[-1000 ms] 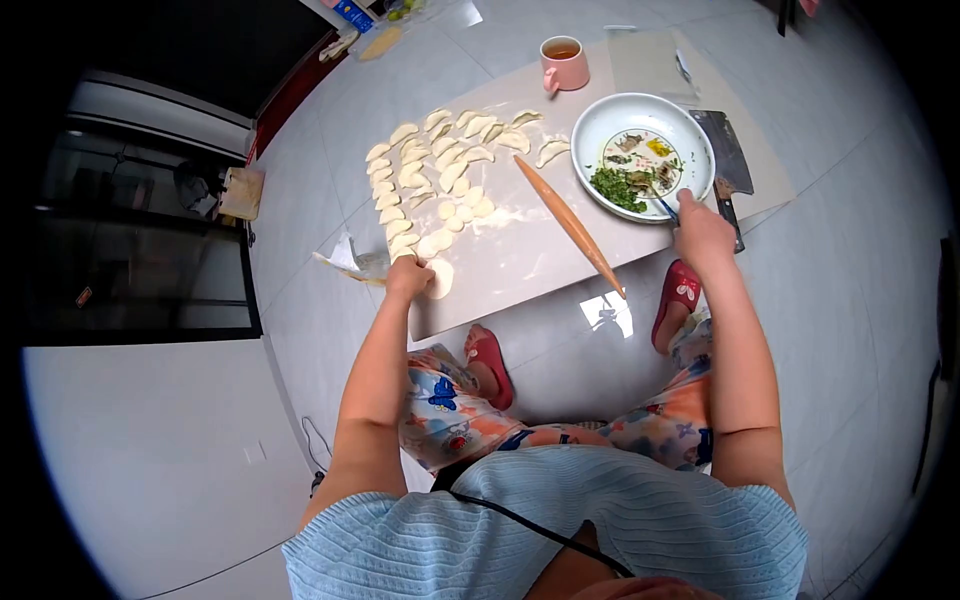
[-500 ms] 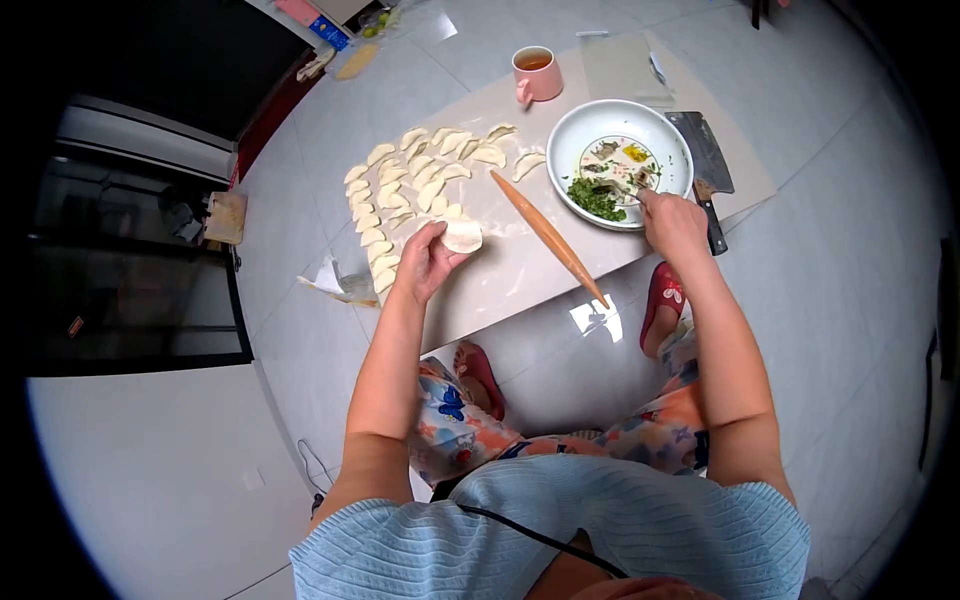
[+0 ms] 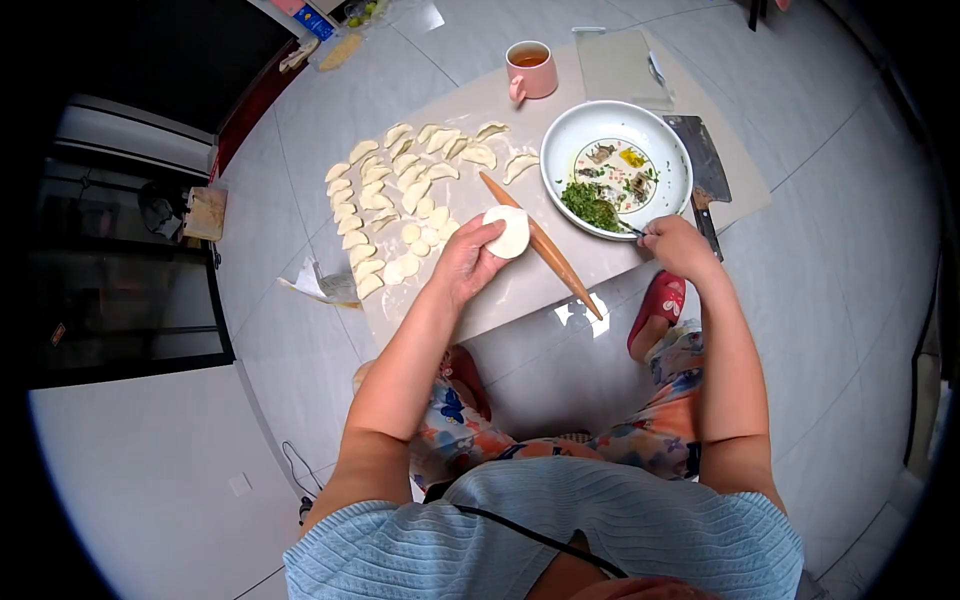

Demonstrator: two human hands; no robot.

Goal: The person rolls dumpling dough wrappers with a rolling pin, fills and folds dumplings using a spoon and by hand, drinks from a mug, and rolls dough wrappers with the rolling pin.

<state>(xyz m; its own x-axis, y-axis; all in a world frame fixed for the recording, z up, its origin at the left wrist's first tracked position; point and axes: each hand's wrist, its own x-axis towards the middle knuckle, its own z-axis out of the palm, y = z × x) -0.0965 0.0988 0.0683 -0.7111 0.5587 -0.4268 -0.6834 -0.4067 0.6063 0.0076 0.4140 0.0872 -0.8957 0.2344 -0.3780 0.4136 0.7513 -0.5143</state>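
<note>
With our left hand (image 3: 470,260) we hold a round dough wrapper (image 3: 511,237) above the board (image 3: 490,313), the thumb pressing on its left edge and the other fingers underneath, mostly hidden, so how they lie we cannot tell. In our view the wrapper overlaps the wooden rolling pin (image 3: 563,268), which slants from far left to near right. Our right hand (image 3: 682,247) has its fingers closed around the handle of a utensil (image 3: 632,229) at the near right rim of the white bowl (image 3: 668,150); the utensil's other end is among the chopped greens (image 3: 585,200) at the bowl's near left. We see rows of folded dumplings (image 3: 411,176) at left, small dough discs (image 3: 422,236) nearer our left hand, a pink mug (image 3: 536,82) at the far side, and a cleaver (image 3: 700,155) right of the bowl.
</note>
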